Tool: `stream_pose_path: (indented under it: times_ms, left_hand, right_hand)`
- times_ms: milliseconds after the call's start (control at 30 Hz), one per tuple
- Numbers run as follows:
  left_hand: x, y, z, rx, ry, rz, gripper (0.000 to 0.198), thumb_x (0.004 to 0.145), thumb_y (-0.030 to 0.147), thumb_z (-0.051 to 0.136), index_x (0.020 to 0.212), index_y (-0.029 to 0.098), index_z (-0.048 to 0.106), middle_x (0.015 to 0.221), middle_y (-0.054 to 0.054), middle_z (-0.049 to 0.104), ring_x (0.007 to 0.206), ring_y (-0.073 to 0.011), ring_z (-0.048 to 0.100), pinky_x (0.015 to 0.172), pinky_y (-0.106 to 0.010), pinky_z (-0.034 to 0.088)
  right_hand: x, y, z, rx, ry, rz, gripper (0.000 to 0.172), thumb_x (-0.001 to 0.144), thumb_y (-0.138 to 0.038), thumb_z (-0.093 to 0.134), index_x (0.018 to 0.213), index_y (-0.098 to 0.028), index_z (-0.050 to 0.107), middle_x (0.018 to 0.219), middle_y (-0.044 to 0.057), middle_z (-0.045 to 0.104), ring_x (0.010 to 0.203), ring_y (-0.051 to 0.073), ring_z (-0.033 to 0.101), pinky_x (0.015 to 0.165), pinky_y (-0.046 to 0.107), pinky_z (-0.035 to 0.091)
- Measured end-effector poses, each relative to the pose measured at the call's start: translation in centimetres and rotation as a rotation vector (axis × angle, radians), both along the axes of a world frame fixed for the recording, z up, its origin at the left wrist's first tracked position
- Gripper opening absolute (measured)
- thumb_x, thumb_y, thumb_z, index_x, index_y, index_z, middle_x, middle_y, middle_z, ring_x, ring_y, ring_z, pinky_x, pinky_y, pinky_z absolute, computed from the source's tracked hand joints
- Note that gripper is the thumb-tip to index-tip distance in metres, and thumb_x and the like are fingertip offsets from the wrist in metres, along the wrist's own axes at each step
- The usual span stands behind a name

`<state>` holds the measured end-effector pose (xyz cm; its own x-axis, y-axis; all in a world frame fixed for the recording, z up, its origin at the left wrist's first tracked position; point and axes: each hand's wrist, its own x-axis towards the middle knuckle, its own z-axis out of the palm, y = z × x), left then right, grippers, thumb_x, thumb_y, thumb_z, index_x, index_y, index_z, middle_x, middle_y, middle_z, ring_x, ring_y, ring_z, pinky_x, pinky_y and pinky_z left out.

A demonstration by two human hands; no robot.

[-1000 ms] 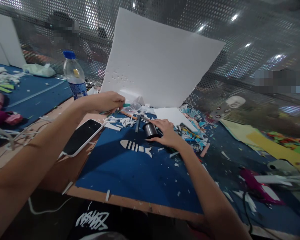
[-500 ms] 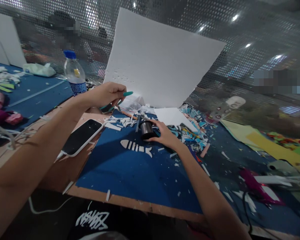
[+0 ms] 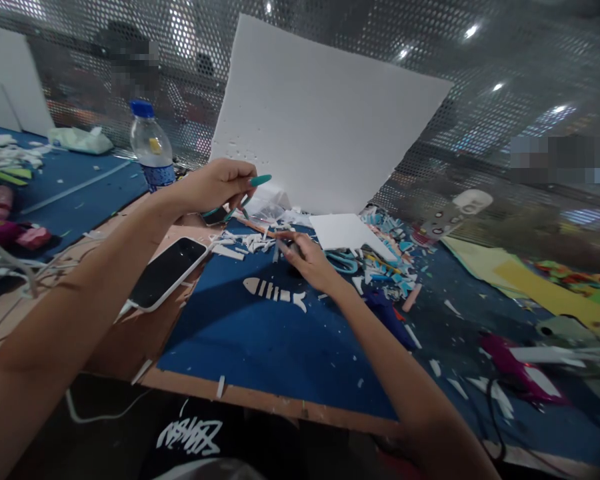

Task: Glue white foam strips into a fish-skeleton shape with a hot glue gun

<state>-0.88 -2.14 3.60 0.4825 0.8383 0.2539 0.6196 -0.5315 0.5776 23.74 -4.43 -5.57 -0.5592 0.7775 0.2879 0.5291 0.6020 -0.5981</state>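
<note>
The left hand (image 3: 227, 183) is raised above the far left of the mat (image 3: 280, 353), its grip pinched closed on a teal tool (image 3: 261, 180) whose tip points right. The right hand (image 3: 310, 263) is low over the far part of the mat, fingers curled and reaching left beside a grey strip (image 3: 276, 253); it covers part of a dark thing, and I cannot tell whether its grip has hold of anything. The white fish (image 3: 285, 295), in separate pieces, lies flat on the mat just near of the right hand, head left, tail right. Blue scissors (image 3: 344, 262) lie right of that hand, among scraps (image 3: 390, 267). A phone (image 3: 170, 272) rests on the bench (image 3: 230, 389) to the left, with a bottle (image 3: 151, 145) farther off.
</note>
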Motion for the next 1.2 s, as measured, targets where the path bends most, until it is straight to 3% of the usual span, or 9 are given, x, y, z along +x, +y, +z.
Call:
stream_pose_path:
  times_ms: [100,200,333,467,733,900,967,1067,1200]
  left_hand:
    - [-0.2,0.1,0.3,0.017,0.104,0.038,0.025,0.091,0.028,0.032,0.076,0.017,0.049,0.056,-0.002,0.052,0.053,-0.0113,0.050,0.057,-0.025,0.040]
    - [-0.2,-0.8,-0.9,0.030,0.343,0.084,0.023,0.089,0.021,0.029,0.077,0.016,0.049,0.064,-0.005,0.058,0.056,-0.0131,0.052,0.056,-0.025,0.039]
    - [0.6,-4.1,-5.5,0.201,0.698,0.304,0.023,0.082,0.009,0.030,0.092,0.013,0.051,0.078,-0.013,0.063,0.069,-0.0210,0.059,0.068,-0.032,0.043]
    - [1.3,-7.1,-9.3,0.038,0.770,0.290,0.026,0.078,0.004,0.030,0.093,0.010,0.050,0.070,-0.013,0.064,0.066,-0.0256,0.063,0.074,-0.043,0.045]
    - [1.8,-7.0,-9.7,-0.075,0.699,0.381,0.027,0.080,0.006,0.029,0.097,0.008,0.050,0.077,-0.016,0.065,0.075,-0.0308,0.064,0.072,-0.046,0.046]
    - [2.1,-6.3,-8.1,0.098,0.672,0.325,0.024,0.080,0.004,0.031,0.093,0.008,0.051,0.071,-0.014,0.064,0.067,-0.0269,0.062,0.073,-0.044,0.043]
    - [2.4,-5.5,-6.0,0.173,0.593,0.222,0.022,0.084,0.009,0.032,0.092,0.010,0.052,0.075,-0.015,0.065,0.066,-0.0234,0.061,0.060,-0.033,0.042]
    - [3.2,-4.2,-2.2,0.121,0.441,0.098,0.025,0.089,0.016,0.029,0.084,0.013,0.053,0.066,-0.009,0.064,0.053,-0.0149,0.056,0.050,-0.025,0.036]
    - [4.0,-3.0,1.4,0.129,0.275,-0.065,0.023,0.089,0.018,0.035,0.074,0.015,0.051,0.057,-0.001,0.061,0.049,-0.0091,0.054,0.050,-0.020,0.037]
  right_hand:
    - [0.4,0.2,-0.5,0.036,-0.099,-0.005,0.054,0.086,-0.059,0.039,0.120,-0.020,0.054,0.122,0.013,0.055,0.115,0.028,0.049,0.097,0.043,0.040]
    - [1.1,0.3,-0.8,0.072,-0.119,-0.026,0.053,0.087,-0.059,0.037,0.119,-0.020,0.054,0.117,0.013,0.057,0.111,0.029,0.050,0.093,0.045,0.041]
    - [1.6,0.5,-1.1,0.084,-0.090,-0.040,0.046,0.091,-0.053,0.036,0.117,-0.021,0.056,0.110,0.011,0.060,0.104,0.027,0.052,0.088,0.043,0.043]
    - [1.7,0.6,-1.3,0.090,-0.109,-0.025,0.044,0.091,-0.051,0.036,0.113,-0.021,0.059,0.107,0.011,0.062,0.104,0.028,0.052,0.090,0.045,0.040]
    - [1.7,0.5,-1.1,0.110,-0.130,-0.027,0.044,0.091,-0.051,0.035,0.111,-0.023,0.062,0.107,0.011,0.063,0.105,0.029,0.052,0.090,0.047,0.041]
    - [1.5,0.5,-1.0,0.146,-0.105,-0.011,0.047,0.091,-0.052,0.034,0.115,-0.019,0.058,0.113,0.013,0.060,0.111,0.029,0.049,0.095,0.047,0.040]
    - [1.3,0.5,-0.9,0.188,-0.103,-0.014,0.049,0.090,-0.054,0.037,0.120,-0.018,0.054,0.119,0.014,0.056,0.118,0.030,0.044,0.100,0.048,0.036]
    - [0.7,0.2,-0.6,0.193,-0.086,0.008,0.051,0.088,-0.054,0.042,0.125,-0.021,0.049,0.127,0.014,0.052,0.125,0.030,0.040,0.103,0.051,0.032]
    - [0.1,-0.8,-0.1,-0.024,0.057,0.094,0.047,0.085,-0.048,0.052,0.125,-0.023,0.049,0.115,0.011,0.063,0.107,0.025,0.057,0.085,0.039,0.048]
